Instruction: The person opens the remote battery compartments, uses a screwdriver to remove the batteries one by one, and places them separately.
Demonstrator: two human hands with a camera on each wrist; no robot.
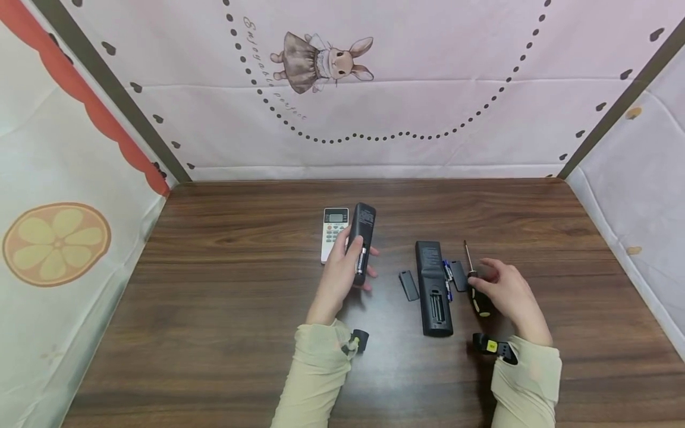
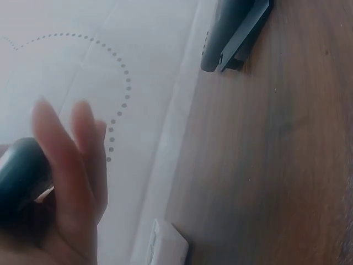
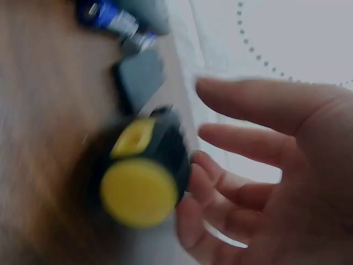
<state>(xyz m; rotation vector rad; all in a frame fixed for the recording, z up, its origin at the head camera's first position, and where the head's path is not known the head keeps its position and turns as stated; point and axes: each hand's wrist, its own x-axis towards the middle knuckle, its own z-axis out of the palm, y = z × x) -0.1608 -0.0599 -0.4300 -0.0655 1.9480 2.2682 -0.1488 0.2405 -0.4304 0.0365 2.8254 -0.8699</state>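
Note:
My left hand (image 1: 333, 274) grips a slim black remote control (image 1: 364, 219), back side up, over the table. Its battery bay is uncovered, with a battery (image 1: 361, 261) showing inside. In the left wrist view my fingers (image 2: 69, 160) curl beside the remote's rounded end (image 2: 22, 171). At the right, my right hand (image 1: 505, 288) is beside a black and yellow screwdriver (image 1: 480, 306). The right wrist view shows the thumb and fingers spread apart, fingertips right at the handle (image 3: 138, 193). A larger black remote (image 1: 430, 261) lies face down, its battery bay uncovered.
A white remote (image 1: 329, 244) lies behind my left hand. Small dark battery covers, one left (image 1: 409, 286) and one right (image 1: 458, 276) of the larger remote, rest on the wooden table (image 1: 225, 309). Blue batteries (image 1: 448, 290) lie against that remote. Printed fabric walls (image 1: 428, 107) enclose the table.

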